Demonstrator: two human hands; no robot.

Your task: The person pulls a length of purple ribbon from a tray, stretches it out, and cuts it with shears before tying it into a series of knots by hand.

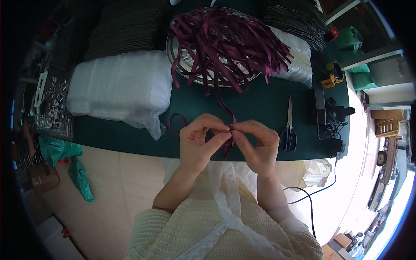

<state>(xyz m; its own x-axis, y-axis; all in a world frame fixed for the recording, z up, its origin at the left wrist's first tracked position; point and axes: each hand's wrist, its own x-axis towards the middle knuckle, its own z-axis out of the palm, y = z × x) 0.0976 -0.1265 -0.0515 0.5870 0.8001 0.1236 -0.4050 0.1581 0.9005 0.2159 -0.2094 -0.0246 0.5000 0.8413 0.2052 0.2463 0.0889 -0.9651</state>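
My left hand (200, 141) and my right hand (259, 143) meet over the table's near edge, thumbs and forefingers pinched together. Between the fingertips they hold a maroon ribbon (224, 105). One length of it runs up toward the tray, a loop curls out left of my left hand, and a short end hangs below the fingers. The exact fold at the fingertips is hidden. Beyond my hands, a heap of maroon ribbons (216, 39) lies on a round metal tray (170, 58) and spills over its rim.
Scissors (289, 128) with dark handles lie right of my right hand on the green table (264, 99). A plastic-wrapped white bundle (121, 84) sits left, near a clear box of small parts (54, 104). A black adapter (319, 107) and cables are at the right edge.
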